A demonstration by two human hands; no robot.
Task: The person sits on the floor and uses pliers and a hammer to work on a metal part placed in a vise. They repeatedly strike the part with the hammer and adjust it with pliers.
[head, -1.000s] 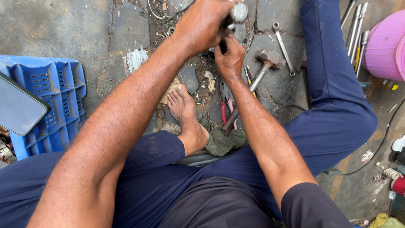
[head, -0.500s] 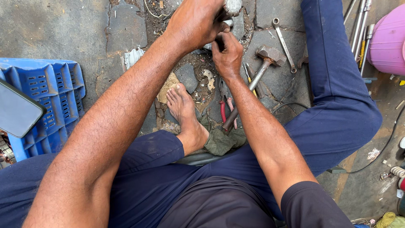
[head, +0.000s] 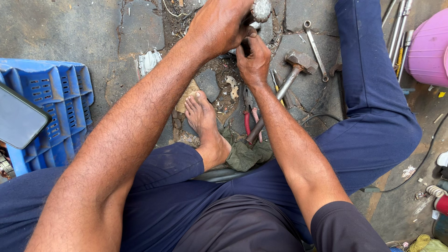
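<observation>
I sit on the ground with both arms stretched forward. My left hand point(head: 223, 25) is closed around a grey metal part point(head: 260, 9) near the top edge of the view. My right hand point(head: 253, 59) sits just below it, fingers curled around something dark that I cannot make out. Under my hands lie a hammer point(head: 284, 88) with a metal handle, red-handled pliers point(head: 248, 122) and a spanner point(head: 315, 45). My bare foot point(head: 203, 119) rests on the broken paving.
A blue plastic crate point(head: 51, 116) stands at the left with a phone point(head: 18, 122) on it. A pink bucket point(head: 428, 46) and several metal rods point(head: 399, 32) are at the top right. A green rag point(head: 247, 156) lies by my leg. A cable point(head: 420, 165) runs at the right.
Both hands have stayed together on the metal part and sit slightly higher and further left in the view; the right hand has shifted a little under the left.
</observation>
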